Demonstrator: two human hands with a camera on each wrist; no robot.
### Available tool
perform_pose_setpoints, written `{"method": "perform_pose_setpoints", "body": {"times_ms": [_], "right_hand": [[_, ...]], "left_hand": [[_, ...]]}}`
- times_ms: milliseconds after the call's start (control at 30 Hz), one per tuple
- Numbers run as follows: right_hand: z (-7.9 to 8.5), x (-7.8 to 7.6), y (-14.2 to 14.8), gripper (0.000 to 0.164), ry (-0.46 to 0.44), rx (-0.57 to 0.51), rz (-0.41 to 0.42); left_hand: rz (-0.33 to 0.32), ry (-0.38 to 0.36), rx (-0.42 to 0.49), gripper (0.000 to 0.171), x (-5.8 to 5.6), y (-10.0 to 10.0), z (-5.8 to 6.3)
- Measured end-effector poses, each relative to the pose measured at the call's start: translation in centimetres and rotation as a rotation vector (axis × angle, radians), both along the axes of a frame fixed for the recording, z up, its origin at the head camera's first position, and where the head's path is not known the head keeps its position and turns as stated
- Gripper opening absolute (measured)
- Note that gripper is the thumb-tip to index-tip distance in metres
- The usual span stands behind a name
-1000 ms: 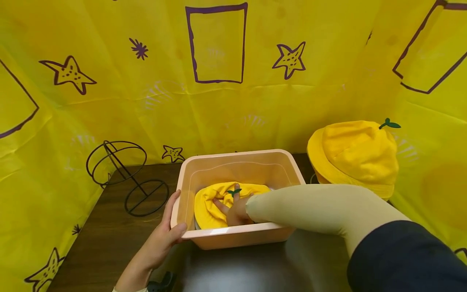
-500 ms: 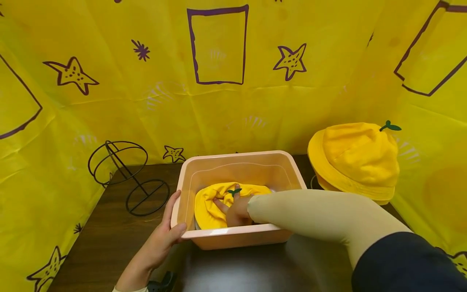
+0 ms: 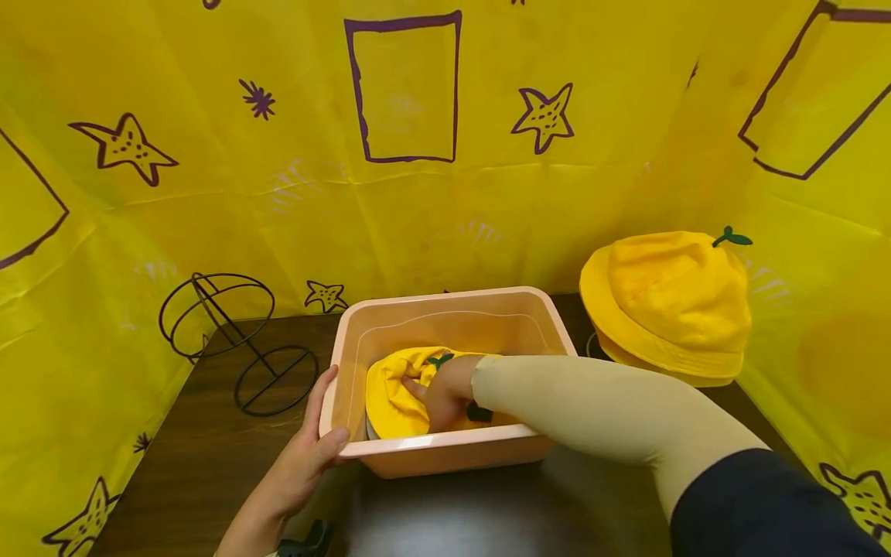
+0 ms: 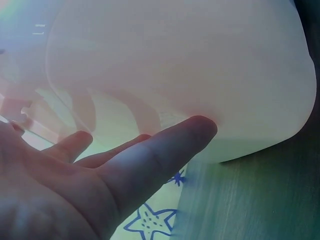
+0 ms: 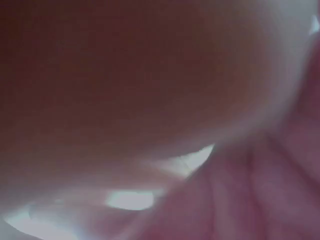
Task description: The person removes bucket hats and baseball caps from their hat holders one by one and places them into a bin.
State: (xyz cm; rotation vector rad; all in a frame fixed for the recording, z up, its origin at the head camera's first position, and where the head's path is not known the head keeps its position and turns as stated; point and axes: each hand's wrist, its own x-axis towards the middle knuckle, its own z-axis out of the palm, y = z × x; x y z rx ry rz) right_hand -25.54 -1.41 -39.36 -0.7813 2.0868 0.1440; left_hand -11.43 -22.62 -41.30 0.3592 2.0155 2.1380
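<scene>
A yellow sun hat (image 3: 390, 402) with a green sprout (image 3: 441, 360) on its crown lies rumpled inside a pale pink plastic tub (image 3: 445, 456). My right hand (image 3: 448, 394) reaches over the tub's front into the hat, its visible digit stretched leftward on the cloth. The other fingers are hidden behind the hand, so I cannot tell whether they curl. My left hand (image 3: 306, 445) holds the tub's left side, thumb at the front corner of the rim and fingers along the outside. In the left wrist view its fingertips (image 4: 200, 127) touch the wall. The right wrist view is blurred.
Another yellow sprout hat (image 3: 671, 302) sits at the back right, a bit of wire showing beside it. At left stands a black wire hat stand (image 3: 257, 348). The dark wooden table (image 3: 202, 433) is surrounded by yellow patterned cloth (image 3: 278, 232).
Inside the tub my right hand has turned and shifted slightly, so a second finger is now out of sight and a dark wrist piece shows. My left hand keeps its hold.
</scene>
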Motion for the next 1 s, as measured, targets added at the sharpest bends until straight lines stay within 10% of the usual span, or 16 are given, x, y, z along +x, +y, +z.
{"method": "perform_pose_setpoints", "body": {"times_ms": [233, 600, 1000], "right_hand": [[2.1, -1.0, 0.0, 0.102, 0.055, 0.004, 0.126], [7.7, -1.7, 1.7, 0.083, 0.112, -0.137, 0.090], [15.4, 0.1, 8.4, 0.104, 0.688, -0.687, -0.109]], "left_hand": [[-0.006, -0.007, -0.001, 0.075, 0.1, -0.2, 0.3], [0.003, 0.006, -0.003, 0.076, 0.1, 0.2, 0.0], [-0.018, 0.027, -0.002, 0.074, 0.1, 0.0, -0.1]]}}
